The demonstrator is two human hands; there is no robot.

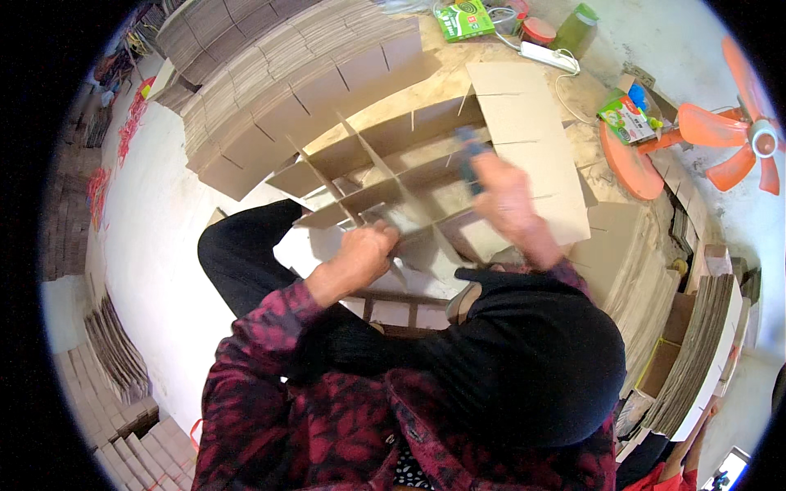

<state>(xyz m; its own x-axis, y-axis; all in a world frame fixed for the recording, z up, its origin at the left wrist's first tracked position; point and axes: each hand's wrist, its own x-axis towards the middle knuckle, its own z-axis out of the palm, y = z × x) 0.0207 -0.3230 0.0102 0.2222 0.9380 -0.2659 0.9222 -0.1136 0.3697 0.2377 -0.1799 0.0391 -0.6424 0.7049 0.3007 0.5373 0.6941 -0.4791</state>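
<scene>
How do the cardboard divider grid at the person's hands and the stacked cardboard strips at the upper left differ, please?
The divider grid has pieces crossing one another with open cells between them, while the stacked strips are packed face to face. The divider grid is made of a few pieces, whereas the stacked strips form a thick block of many. Both are brown cardboard with slits cut into them.

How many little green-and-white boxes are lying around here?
2. One green-and-white box lies left of the white power strip; the other is near the orange fan. More may be hidden behind the cardboard stacks.
</scene>
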